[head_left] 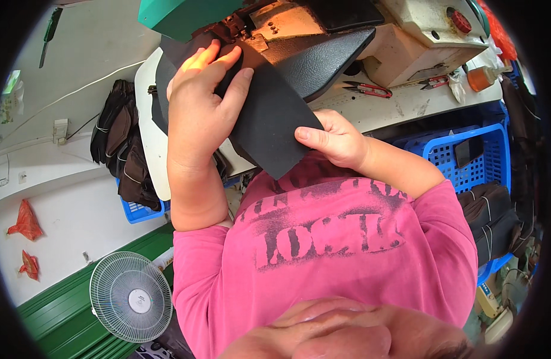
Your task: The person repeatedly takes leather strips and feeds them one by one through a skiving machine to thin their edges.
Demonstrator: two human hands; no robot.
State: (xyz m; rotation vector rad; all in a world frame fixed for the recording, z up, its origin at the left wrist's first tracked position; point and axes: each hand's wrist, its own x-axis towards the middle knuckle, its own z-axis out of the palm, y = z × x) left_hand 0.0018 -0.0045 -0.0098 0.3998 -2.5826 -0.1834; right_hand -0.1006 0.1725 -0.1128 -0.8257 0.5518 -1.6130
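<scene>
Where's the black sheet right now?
In the head view, upper centre: the black sheet is below and right of the green machine head, between the left hand and the right hand, whose thumb rests on its edge.

At left are a caged fan (139, 301) and two red bags (26, 221) (one larger).

The person's pink shirt (323, 293) has short sleeves (195, 254), and dark, speckled block lettering (335, 242) runs in rows across its chest.
</scene>
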